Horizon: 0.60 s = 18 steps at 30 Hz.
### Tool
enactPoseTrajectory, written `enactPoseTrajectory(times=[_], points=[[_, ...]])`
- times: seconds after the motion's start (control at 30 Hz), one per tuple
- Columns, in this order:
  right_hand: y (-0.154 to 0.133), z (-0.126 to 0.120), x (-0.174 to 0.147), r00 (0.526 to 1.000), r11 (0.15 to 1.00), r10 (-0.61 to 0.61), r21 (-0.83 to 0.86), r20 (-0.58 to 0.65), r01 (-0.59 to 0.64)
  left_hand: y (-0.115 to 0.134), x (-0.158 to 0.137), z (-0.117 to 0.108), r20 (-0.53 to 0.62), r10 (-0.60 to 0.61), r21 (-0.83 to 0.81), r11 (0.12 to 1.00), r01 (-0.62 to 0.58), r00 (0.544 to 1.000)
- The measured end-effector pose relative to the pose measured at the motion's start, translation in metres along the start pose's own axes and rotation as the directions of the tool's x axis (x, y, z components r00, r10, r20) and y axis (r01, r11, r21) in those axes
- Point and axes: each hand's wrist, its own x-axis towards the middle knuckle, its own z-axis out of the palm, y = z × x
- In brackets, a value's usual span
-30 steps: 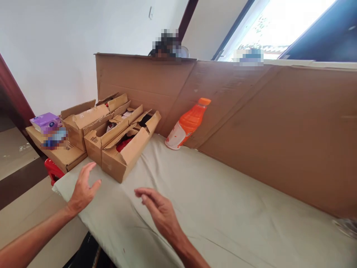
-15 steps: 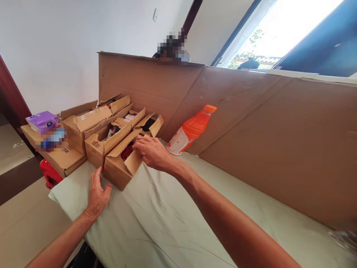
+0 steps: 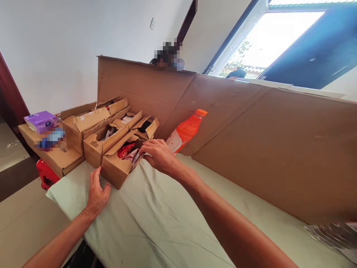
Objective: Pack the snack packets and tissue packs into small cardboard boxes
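Right hand (image 3: 158,154) at 3 o'clock rim of nearest brown oblong cardboard box (image 3: 113,170), can't tell if gripping; left hand (image 3: 97,194) released, near box's 7 o'clock.

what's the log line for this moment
left hand: open, beside front box; right hand: at its right edge; red item: inside

Three rows of open boxes (image 3: 112,172), one orange bottle (image 3: 189,129), one purple packet (image 3: 41,120).
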Motion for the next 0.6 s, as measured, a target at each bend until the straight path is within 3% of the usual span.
enactPoseTrajectory(times=[0.13,0.23,0.3,0.37,0.47,0.53,0.6], points=[[0.001,-0.015,0.002,0.982,0.98,-0.067,0.199,0.179,0.031,0.013,-0.004,-0.004,-0.034,0.239,0.074,0.969,-0.237,0.97],[0.008,-0.033,0.015,0.939,0.89,-0.129,0.456,0.317,-0.032,0.027,-0.003,-0.007,-0.014,0.413,0.105,0.906,-0.409,0.911],[0.013,-0.038,0.03,0.921,0.844,-0.135,0.529,0.365,-0.086,0.038,0.003,-0.005,-0.005,0.499,0.117,0.861,-0.495,0.867],[0.016,-0.033,0.047,0.912,0.899,-0.11,0.431,0.396,-0.079,0.049,0.014,-0.001,-0.009,0.557,0.127,0.825,-0.551,0.831],[0.018,-0.01,0.069,0.891,0.996,-0.081,0.004,0.447,0.088,0.063,0.035,0.01,-0.02,0.59,0.141,0.801,-0.582,0.807],[0.017,0.009,0.077,0.878,0.957,-0.085,-0.207,0.471,0.204,0.066,0.045,0.018,-0.022,0.585,0.146,0.804,-0.576,0.811],[0.015,0.028,0.082,0.876,0.924,-0.1,-0.283,0.472,0.257,0.065,0.049,0.023,-0.035,0.569,0.15,0.816,-0.558,0.822]])
